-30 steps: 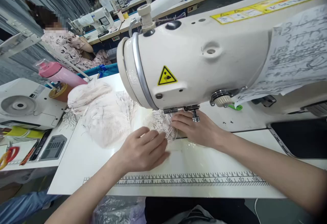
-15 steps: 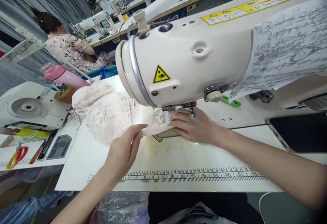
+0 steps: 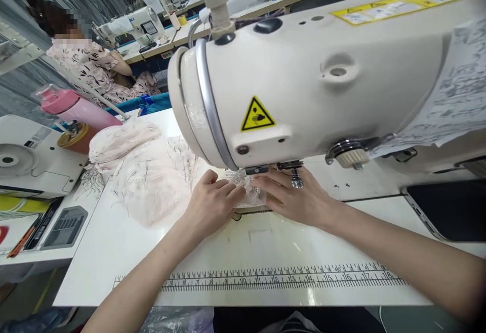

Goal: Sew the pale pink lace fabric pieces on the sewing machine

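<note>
A pale lace fabric piece [image 3: 255, 197] lies under the head of a sewing machine [image 3: 296, 80]. My left hand [image 3: 218, 199] is closed over the left side of this piece, its fingers curled and its thumb side raised. From the right, my right hand [image 3: 298, 196] reaches under the machine head. Its fingers are stretched out and rest on the lace's right edge. The metal parts under the head partly cover those fingers, and the needle is out of sight. A heap of sheer pale fabric [image 3: 152, 186] with loose dark threads sits left of my left hand.
A printed ruler [image 3: 266, 280] runs along the table's front. A dark phone [image 3: 448, 209] lies at right. Farther left are a pink bottle [image 3: 81, 108], an orange-brown cup [image 3: 74, 138] and another machine [image 3: 30, 156]. A person [image 3: 83, 65] sits at a machine behind.
My left hand has moved right and forward along the lace, and its fingers have curled. My right hand stays on the lace's right side. The view has shifted closer to the machine.
</note>
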A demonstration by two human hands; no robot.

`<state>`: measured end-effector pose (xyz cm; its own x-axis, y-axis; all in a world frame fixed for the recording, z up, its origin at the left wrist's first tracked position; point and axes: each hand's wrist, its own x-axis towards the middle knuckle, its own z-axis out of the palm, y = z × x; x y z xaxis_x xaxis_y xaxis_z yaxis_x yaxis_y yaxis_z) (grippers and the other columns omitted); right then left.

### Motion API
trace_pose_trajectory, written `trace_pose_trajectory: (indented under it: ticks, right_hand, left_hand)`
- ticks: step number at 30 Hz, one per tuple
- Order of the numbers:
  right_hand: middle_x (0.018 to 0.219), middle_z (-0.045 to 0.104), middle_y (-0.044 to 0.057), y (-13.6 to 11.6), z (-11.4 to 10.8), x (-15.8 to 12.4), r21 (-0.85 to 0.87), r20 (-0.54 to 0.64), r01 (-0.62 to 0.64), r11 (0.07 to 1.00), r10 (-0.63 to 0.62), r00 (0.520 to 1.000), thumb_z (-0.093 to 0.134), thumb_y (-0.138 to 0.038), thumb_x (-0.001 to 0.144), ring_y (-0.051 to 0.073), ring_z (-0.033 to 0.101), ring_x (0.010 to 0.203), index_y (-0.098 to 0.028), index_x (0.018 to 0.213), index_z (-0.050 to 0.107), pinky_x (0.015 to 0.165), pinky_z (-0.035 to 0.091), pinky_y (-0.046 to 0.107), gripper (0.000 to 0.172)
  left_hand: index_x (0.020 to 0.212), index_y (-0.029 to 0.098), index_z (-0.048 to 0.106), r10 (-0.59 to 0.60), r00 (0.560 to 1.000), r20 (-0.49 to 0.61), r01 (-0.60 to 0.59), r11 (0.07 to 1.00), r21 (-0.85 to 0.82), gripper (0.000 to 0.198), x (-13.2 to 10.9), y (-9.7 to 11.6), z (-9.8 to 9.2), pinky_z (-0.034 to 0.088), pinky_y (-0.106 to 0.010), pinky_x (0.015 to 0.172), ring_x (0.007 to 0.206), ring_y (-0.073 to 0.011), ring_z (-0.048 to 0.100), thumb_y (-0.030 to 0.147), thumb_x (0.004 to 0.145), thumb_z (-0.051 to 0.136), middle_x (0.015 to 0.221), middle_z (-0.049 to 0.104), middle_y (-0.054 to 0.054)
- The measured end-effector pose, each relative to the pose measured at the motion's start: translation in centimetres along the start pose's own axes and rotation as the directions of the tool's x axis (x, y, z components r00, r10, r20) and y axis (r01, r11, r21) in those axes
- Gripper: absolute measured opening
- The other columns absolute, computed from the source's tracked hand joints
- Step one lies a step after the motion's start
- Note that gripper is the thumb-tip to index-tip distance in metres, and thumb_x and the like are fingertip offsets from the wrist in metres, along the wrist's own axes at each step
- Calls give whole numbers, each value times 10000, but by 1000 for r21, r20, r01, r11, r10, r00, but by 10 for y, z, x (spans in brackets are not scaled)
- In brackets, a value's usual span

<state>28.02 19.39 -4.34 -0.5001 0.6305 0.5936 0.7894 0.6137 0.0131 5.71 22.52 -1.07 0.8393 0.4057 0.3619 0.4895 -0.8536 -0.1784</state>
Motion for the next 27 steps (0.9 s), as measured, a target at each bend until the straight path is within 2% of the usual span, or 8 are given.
trace_pose_trajectory:
  ticks: [3, 5, 8, 10, 14, 20, 27]
  right_hand:
    - [972, 686, -55, -5, 0, -1, -11, 24, 14, 1000, -13, 1000, 459, -76, 945, 113, 576, 836, -226, 873, 608, 675, 283, 325, 224]
    - [907, 676, -65, -6, 0, -1, -2, -7, 24, 1000, -24, 1000, 463, -18, 922, 88, 567, 879, -212, 834, 594, 706, 299, 315, 251]
    - [851, 656, -77, -5, 1, 1, 1, -21, 44, 999, -44, 999, 498, -17, 907, 68, 546, 867, -206, 818, 591, 686, 295, 303, 229]
    - [815, 637, -76, -4, 1, 2, 14, -23, 35, 999, -34, 999, 506, -23, 907, 69, 530, 826, -201, 799, 589, 666, 287, 301, 225]
    - [772, 618, -66, -3, 1, 4, 31, -47, 56, 998, -54, 997, 531, -47, 912, 87, 514, 777, -194, 800, 605, 644, 286, 299, 200]
    - [760, 614, -42, -3, 5, 4, 149, -20, 68, 986, -65, 998, 481, 7, 902, 93, 529, 756, -182, 746, 580, 599, 299, 293, 265]
    - [757, 611, -4, -3, 6, 2, 98, 13, 97, 990, -99, 995, 377, 54, 890, 129, 533, 800, -189, 767, 602, 603, 315, 277, 353]
  left_hand:
    - [822, 183, 611, 7, 998, -57, -4, 999, 48, 302, 0, 1, 0, 350, -344, 661, 574, -143, 544, -36, 706, 439, 645, 622, 28]
    - [869, 186, 625, -8, 996, -85, 10, 1000, 23, 298, 0, 2, 2, 418, -372, 767, 757, -181, 628, -20, 741, 452, 866, 711, -22]
    - [1144, 152, 610, -24, 998, -50, 20, 996, -83, 407, -2, 4, 9, 422, -404, 1010, 1113, -216, 618, 19, 797, 444, 1233, 668, -73]
    - [1304, 119, 536, -24, 999, 28, 27, 992, -119, 468, -5, 5, 13, 404, -391, 1082, 1217, -211, 575, 77, 846, 448, 1326, 618, -79]
    - [1365, 119, 510, -30, 991, 130, 46, 992, -120, 457, -9, 4, 19, 412, -392, 1115, 1280, -223, 541, 217, 919, 489, 1393, 564, -85]
    - [1377, 132, 508, -26, 988, 155, 47, 990, -132, 453, -11, 0, 18, 418, -448, 1115, 1289, -238, 536, 278, 949, 473, 1407, 549, -90]
    - [1409, 150, 465, -35, 984, 176, 57, 991, -119, 466, -11, -1, 17, 394, -464, 1123, 1295, -222, 529, 312, 973, 432, 1419, 538, -76]
